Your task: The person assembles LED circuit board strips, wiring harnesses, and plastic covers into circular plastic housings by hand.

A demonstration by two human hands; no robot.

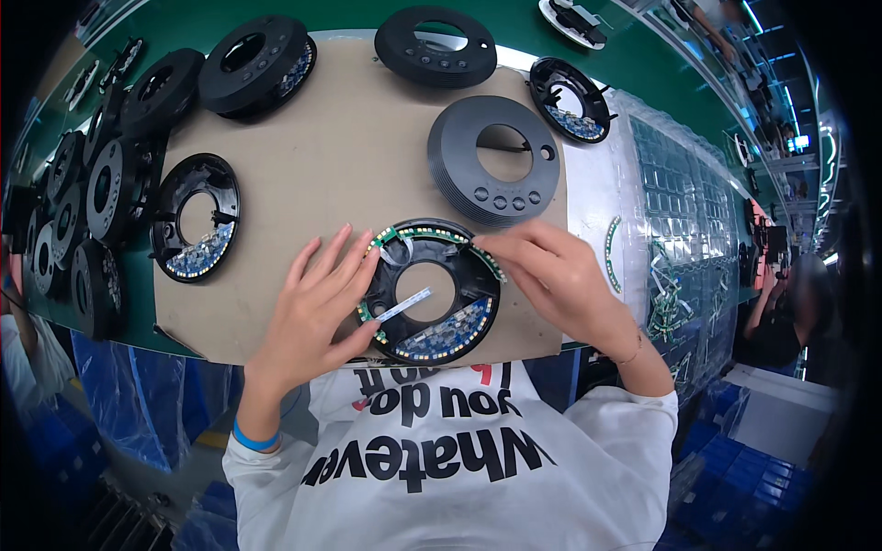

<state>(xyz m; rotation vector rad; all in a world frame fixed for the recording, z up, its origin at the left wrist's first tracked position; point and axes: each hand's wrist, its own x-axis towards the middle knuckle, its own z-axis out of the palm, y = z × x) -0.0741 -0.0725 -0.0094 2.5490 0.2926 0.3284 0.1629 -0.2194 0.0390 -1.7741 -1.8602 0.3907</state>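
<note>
Head view shows both hands on 1 black ring housing (430,292) lying flat on a brown mat (322,156) at the near edge of the bench (367,20). The left hand (317,308) is spread wide, fingertips steadying the ring's left rim and gripping nothing. The right hand (551,275) is narrowed to a pinch, pressing a curved LED strip (441,235) into the ring's far rim. A white ribbon cable (404,305) crosses the ring's opening, just right of the left fingertips. The ring looks light and stiff, best held by its outer rim; the strip seems thin, bendable and fragile, so edge contact suits it. A grey cover (496,161) sits beyond the right hand.
</note>
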